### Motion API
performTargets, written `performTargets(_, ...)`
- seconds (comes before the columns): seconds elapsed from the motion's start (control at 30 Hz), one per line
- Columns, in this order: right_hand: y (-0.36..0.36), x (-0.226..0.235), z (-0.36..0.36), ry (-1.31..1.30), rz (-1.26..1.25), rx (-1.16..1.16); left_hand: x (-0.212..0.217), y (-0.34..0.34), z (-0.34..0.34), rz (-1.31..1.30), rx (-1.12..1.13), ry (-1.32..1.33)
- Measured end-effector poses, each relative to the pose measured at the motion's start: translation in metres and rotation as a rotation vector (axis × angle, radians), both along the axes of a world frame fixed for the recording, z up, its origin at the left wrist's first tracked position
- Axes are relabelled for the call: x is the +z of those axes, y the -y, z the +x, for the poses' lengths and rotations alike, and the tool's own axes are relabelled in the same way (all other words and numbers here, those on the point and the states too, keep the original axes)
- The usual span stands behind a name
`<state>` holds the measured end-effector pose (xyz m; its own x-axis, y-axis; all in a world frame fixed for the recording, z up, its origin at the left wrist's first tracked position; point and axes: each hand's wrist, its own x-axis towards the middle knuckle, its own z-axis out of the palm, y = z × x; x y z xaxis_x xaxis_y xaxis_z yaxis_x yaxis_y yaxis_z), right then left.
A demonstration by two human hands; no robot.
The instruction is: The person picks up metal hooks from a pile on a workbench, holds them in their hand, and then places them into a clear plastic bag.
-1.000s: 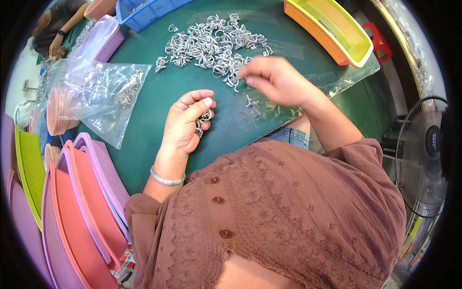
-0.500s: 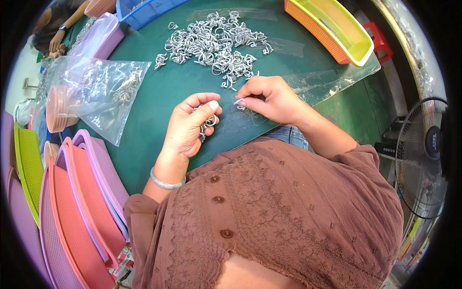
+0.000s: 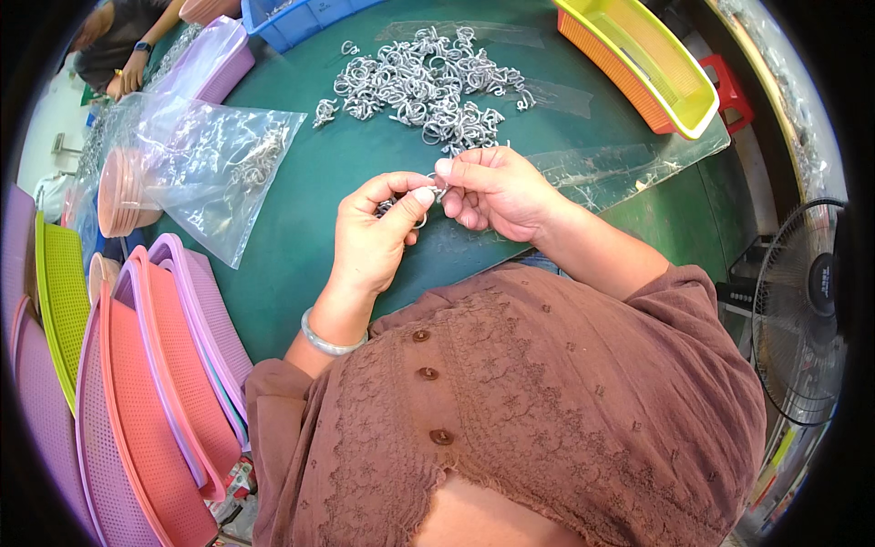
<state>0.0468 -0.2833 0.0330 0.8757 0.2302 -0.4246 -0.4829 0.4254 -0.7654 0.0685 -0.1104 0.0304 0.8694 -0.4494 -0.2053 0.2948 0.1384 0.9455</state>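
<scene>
My left hand (image 3: pixel 369 232) is closed around several small silver metal rings (image 3: pixel 390 208), which show between its fingers and thumb. Its thumb and forefinger meet my right hand (image 3: pixel 506 191) at one silver ring (image 3: pixel 438 189), which both hands pinch; the fingertips hide much of it. Beyond my hands, a loose pile of similar silver rings (image 3: pixel 424 87) lies on the green tabletop (image 3: pixel 301 301), its near end close to my right fingers. Two strays sit just left of the pile.
A clear plastic bag (image 3: pixel 219 173) with some rings inside lies at left. Stacked pink and purple baskets (image 3: pixel 155 392) stand at lower left. A blue crate (image 3: pixel 305 20) is at the back, a yellow-and-orange basket (image 3: pixel 638 68) at back right. Right stands a fan (image 3: pixel 797 310). Another person's hand (image 3: pixel 132 73) shows far left.
My hands have come together: the right moved left with its ring to my left fingertips, and the left shifted slightly right. The whole view has also shifted a little.
</scene>
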Motion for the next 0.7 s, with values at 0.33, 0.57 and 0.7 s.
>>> performTargets(0.33,0.008,-0.007,0.003,0.334,-0.555,-0.034,-0.012,-0.018,0.011,-0.433,-0.06,-0.438)
performTargets(0.57,-0.004,-0.013,0.002,0.846,-1.21,0.12,-0.013,-0.031,0.015,-0.6,0.068,-0.535)
performTargets(0.7,-0.016,-0.019,0.006,0.943,-1.316,0.235,-0.017,-0.037,0.016,-0.579,0.131,-0.524)
